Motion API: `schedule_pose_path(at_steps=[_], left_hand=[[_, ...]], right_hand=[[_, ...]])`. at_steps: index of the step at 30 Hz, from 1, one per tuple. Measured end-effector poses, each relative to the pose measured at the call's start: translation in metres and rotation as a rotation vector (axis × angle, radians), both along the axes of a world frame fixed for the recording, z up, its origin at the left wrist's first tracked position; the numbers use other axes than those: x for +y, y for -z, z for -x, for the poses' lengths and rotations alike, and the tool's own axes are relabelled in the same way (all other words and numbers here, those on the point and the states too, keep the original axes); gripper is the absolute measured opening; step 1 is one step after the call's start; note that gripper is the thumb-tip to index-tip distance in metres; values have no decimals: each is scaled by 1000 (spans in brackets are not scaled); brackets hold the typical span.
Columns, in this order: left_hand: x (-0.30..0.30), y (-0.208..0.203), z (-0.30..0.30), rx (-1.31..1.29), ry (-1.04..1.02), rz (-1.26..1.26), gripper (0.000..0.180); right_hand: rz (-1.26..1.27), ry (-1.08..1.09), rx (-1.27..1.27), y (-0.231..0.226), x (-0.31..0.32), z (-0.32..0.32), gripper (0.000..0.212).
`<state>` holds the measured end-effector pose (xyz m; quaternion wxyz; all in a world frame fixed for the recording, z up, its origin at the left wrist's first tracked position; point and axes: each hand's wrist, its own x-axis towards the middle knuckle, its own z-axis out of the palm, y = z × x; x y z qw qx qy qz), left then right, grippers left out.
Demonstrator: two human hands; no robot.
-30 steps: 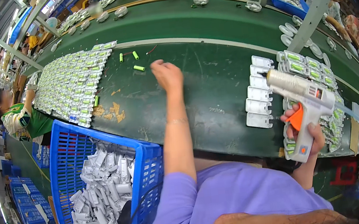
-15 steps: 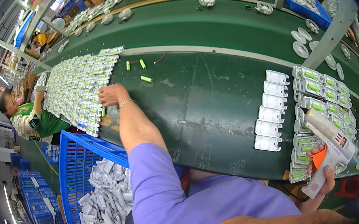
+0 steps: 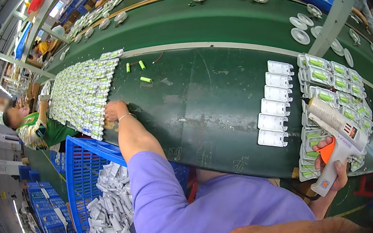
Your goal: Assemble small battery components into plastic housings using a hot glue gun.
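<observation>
My left hand reaches to the near right edge of a wide array of white plastic housings, many with green cylindrical battery cells in them. Its fingers are bent together against the edge housings, and whatever they pinch is hidden. My right hand is wrapped round the handle of a whitish hot glue gun with an orange trigger. The gun's nozzle end points up and left, over stacked housings with green cells. A row of housings without cells lies left of those stacks. Three loose green cells lie beyond my left hand.
A blue basket of white plastic parts stands beside my left arm. Past the dark green bench runs a green conveyor belt carrying round white grilles. A metal post rises at right. A co-worker sits at far left.
My left hand has shifted slightly nearer along the array's edge; the green cell seen below it is now hidden. The view has shifted a little. My right hand keeps holding the glue gun.
</observation>
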<state>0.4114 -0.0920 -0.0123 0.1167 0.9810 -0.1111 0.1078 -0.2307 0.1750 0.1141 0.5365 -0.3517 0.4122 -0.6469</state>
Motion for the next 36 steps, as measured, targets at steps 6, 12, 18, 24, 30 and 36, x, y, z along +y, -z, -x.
schedule_pose_path(at_steps=[6, 12, 18, 24, 30, 36], left_hand=[[-4, -25, 24, 69, 94, -143, 30], [12, -28, -2, 201, 315, -143, 31], [25, -31, 2, 213, 340, -152, 31], [23, -13, -53, 237, 416, -379, 31], [15, -25, -30, 316, 352, -469, 38], [0, -1, -46, 616, 582, -995, 38]], right_hand=[[14, 50, 5, 8, 14, 11, 75], [34, 7, -48, 6, 13, 12, 75], [15, 28, -27, 6, 18, 13, 74], [-2, 33, -91, 9, 18, 9, 74], [-6, 42, -84, 10, 18, 3, 73], [-31, 66, -69, 14, 17, 6, 74]])
